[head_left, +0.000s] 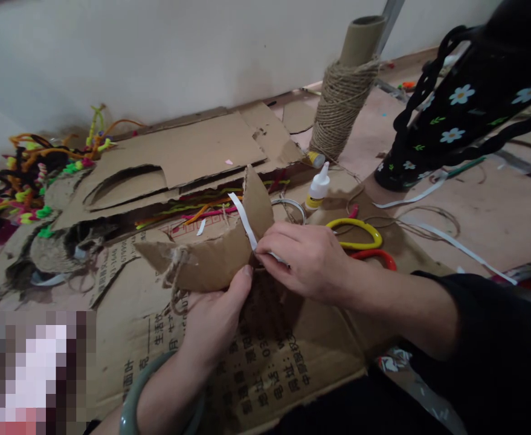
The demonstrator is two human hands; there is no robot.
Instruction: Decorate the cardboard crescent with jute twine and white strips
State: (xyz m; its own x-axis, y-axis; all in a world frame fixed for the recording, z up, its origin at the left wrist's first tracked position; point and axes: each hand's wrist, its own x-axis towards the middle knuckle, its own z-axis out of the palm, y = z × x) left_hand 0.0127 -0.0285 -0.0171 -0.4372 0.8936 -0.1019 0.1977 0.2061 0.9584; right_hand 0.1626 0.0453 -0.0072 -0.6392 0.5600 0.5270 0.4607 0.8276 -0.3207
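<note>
My left hand [215, 317] grips a curved cardboard piece [213, 260] from below, thumb pressed on its near edge. The piece has pointed ends, and twine is tied around its left part. A white paper strip [242, 217] lies against the cardboard near its right end. The fingertips of my right hand [308, 260] pinch the strip's lower end. Part of the strip is hidden under those fingers. Behind my right hand stand a small glue bottle [318, 188] with a white nozzle and scissors [360, 234] with yellow and red handles.
A printed cardboard sheet [156, 356] lies beneath my hands. Behind are cut cardboard [202, 154], a twine-wrapped tube [344, 99] and a black flowered bottle [455, 115]. Colourful pipe cleaners [29, 175] pile up at left. A long white strip [464, 244] lies at right.
</note>
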